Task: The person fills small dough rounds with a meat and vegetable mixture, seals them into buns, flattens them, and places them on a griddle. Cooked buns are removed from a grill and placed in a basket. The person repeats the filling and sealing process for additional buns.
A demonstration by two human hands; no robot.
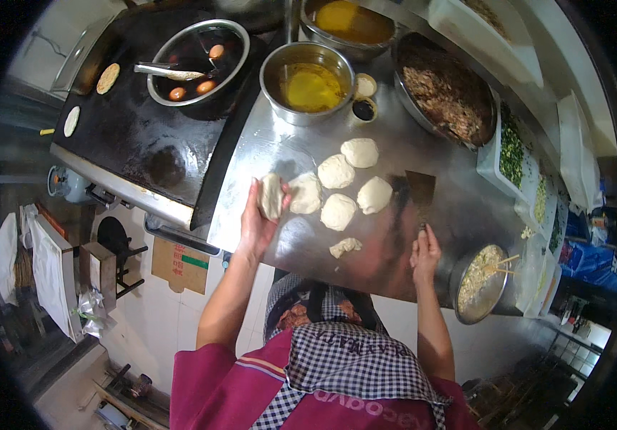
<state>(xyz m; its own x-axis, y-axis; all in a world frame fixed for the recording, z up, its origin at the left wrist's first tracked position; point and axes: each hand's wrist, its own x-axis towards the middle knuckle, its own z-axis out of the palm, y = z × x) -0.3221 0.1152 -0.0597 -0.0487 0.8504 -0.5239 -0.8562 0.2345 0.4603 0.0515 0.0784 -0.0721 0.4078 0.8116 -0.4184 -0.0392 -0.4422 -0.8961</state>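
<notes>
My left hand holds a flattened piece of pale dough up at the left edge of the steel table. Right beside it lies another dough round. Several more rest to the right, among them a dough round and a lower one. Nearer to me is a small torn dough scrap. With my right hand I grip the handle of a flat metal scraper; its broad blade points away from me over the table.
A black griddle on the left carries two flatbreads and a bowl of eggs in dark liquid. Behind the dough stands a pot of yellow oil. Rightward are a bowl of meat filling, tubs of chopped greens and a bowl with chopsticks.
</notes>
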